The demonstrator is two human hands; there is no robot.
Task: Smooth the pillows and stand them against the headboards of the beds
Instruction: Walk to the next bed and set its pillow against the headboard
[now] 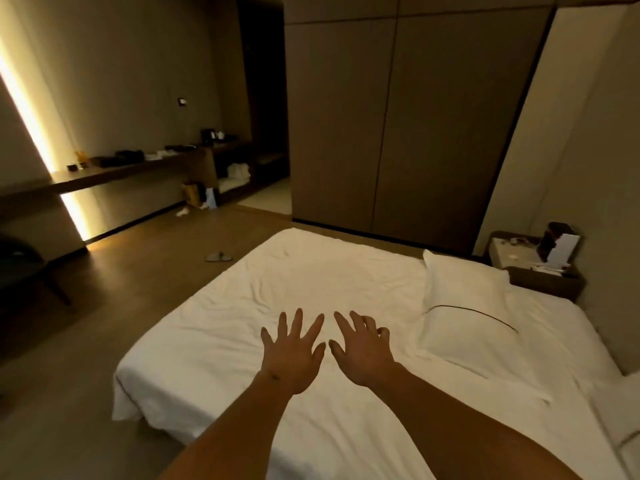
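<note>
Both grips, left (pixel 292 355) and right (pixel 360 348), hang spread and empty. The pillow (pixel 464 306) lies flat, right of them. Grabbed by one corner, it may slump against the headboard.

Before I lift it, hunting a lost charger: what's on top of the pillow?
Only a thin dark cord crosses the pillow. Its underside is hidden against the bed sheet.

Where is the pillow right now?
The pillow lies flat on the right side of the bed, beside the nightstand, right of both open hands.
</note>
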